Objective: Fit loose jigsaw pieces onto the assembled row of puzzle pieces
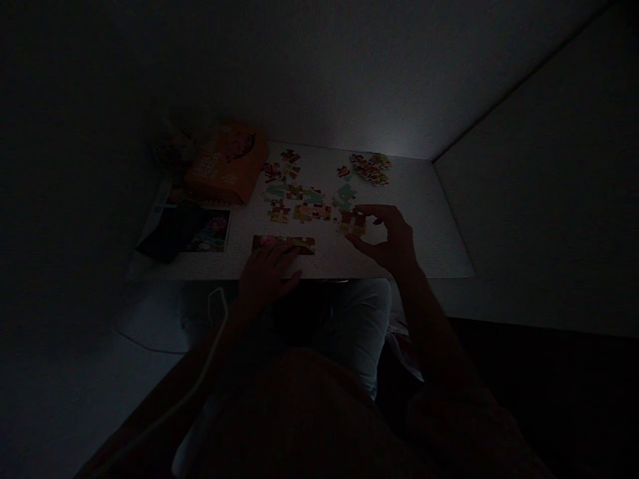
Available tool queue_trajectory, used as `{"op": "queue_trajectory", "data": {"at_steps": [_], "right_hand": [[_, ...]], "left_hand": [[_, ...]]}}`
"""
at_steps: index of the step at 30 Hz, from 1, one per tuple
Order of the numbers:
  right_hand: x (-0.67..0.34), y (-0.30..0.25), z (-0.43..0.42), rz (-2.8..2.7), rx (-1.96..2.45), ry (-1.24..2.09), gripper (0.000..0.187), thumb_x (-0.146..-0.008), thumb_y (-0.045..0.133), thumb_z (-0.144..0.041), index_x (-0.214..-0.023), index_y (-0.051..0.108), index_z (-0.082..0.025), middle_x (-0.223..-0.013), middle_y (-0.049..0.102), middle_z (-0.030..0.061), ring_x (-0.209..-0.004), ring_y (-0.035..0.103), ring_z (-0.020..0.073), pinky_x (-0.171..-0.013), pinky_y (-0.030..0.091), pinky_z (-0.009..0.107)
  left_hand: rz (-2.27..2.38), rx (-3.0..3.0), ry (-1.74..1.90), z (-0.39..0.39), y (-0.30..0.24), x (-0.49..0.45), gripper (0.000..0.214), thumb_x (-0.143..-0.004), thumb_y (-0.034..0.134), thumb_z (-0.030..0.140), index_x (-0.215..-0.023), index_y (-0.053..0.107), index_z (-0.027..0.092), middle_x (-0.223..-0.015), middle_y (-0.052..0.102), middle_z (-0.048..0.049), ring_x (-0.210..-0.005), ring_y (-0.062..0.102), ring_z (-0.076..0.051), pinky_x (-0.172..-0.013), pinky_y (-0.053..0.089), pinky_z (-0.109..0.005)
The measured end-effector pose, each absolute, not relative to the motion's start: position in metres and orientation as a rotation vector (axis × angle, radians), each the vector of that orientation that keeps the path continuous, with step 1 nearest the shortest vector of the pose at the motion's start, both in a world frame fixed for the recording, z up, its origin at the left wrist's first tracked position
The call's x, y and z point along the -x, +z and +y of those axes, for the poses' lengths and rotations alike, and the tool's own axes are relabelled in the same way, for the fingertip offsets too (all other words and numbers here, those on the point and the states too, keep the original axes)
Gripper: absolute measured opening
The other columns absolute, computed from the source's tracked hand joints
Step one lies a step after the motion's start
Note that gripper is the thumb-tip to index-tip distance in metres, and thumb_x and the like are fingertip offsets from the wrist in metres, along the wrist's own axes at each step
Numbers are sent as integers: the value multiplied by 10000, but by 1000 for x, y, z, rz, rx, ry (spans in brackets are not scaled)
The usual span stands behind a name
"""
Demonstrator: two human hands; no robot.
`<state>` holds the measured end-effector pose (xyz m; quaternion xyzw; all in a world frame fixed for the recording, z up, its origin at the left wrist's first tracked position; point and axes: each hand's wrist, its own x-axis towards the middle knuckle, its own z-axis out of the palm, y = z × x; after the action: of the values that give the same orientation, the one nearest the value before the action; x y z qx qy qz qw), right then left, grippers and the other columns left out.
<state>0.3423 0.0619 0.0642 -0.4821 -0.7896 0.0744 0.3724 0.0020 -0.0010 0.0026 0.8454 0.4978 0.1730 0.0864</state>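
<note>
In the dim head view, my right hand (392, 241) pinches a brown and tan jigsaw puzzle piece (352, 223) between thumb and fingers, at or just over the table. My left hand (267, 269) lies flat near the table's front edge, its fingers stretched over a strip of joined puzzle pieces (305, 246) and hiding part of it. Beyond both hands, several loose or partly joined pieces (312, 211) are spread across the middle. A green piece (345, 195) lies just past my right fingertips.
An orange puzzle box (227, 166) stands at the back left. In front of it are a dark cloth-like object (172, 229) and a colourful picture sheet (212, 233). A heap of puzzle pieces (372, 168) lies at the back right of the white table (424, 219). A white cable (212, 362) runs along my left arm.
</note>
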Motion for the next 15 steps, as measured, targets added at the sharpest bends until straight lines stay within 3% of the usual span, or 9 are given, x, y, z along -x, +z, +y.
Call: {"op": "queue_trajectory", "data": {"at_steps": [7, 12, 15], "right_hand": [[-355, 57, 59, -1997, 1285, 195, 489, -984, 911, -492, -1433, 771, -359, -1419, 848, 120, -1245, 798, 397, -1008, 694, 619], [-403, 23, 82, -1796, 1521, 219, 407, -965, 881, -517, -1319, 785, -340, -1389, 856, 139, -1218, 814, 397, -982, 688, 603], [-429, -1, 97, -1634, 1653, 250, 415, -967, 851, -600, -1270, 793, -322, -1359, 860, 180, -1177, 825, 399, -968, 674, 597]], "left_hand": [[1483, -2546, 545, -1, -4, -1, 509, -1205, 634, 418, -1633, 750, 168, -1694, 716, -147, -1602, 632, -416, -1351, 503, -624], [1462, -2569, 573, -2, -3, -1, 498, -1215, 607, 408, -1633, 743, 174, -1675, 726, -160, -1620, 625, -391, -1373, 495, -623], [1469, -2555, 570, -2, -3, 0, 494, -1210, 581, 442, -1636, 749, 256, -1702, 713, -119, -1611, 645, -377, -1357, 533, -615]]}}
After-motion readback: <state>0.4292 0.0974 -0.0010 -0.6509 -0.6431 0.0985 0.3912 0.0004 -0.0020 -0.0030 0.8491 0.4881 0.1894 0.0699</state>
